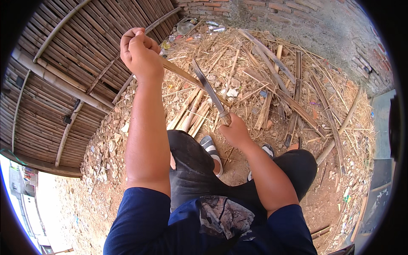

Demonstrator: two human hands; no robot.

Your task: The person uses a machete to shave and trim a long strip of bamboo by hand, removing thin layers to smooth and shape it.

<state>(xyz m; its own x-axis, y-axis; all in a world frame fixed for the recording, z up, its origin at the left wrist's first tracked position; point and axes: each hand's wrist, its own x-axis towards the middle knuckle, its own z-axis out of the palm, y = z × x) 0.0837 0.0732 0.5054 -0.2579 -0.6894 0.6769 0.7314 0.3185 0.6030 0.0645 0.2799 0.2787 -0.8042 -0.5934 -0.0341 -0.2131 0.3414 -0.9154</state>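
My left hand (141,54) is raised at the upper left, its fingers wrapped round one end of a split bamboo strip (180,73). The strip slants down to the right, and its far end is near the ground. In my right hand (236,132), closed on the handle, is a machete (213,95) with a long dark blade. Its tip points up and to the left. In the picture the blade crosses in front of the strip; I cannot tell whether they touch. Just below lies a small pile of split bamboo pieces (191,111), beside my left knee.
Weathered bamboo lengths (293,100) lie crossed on the rubble to the right. A bamboo-slat wall (63,80) rises on the left, and a brick wall (297,21) at the back. My sandalled feet (209,148) stand between the two piles.
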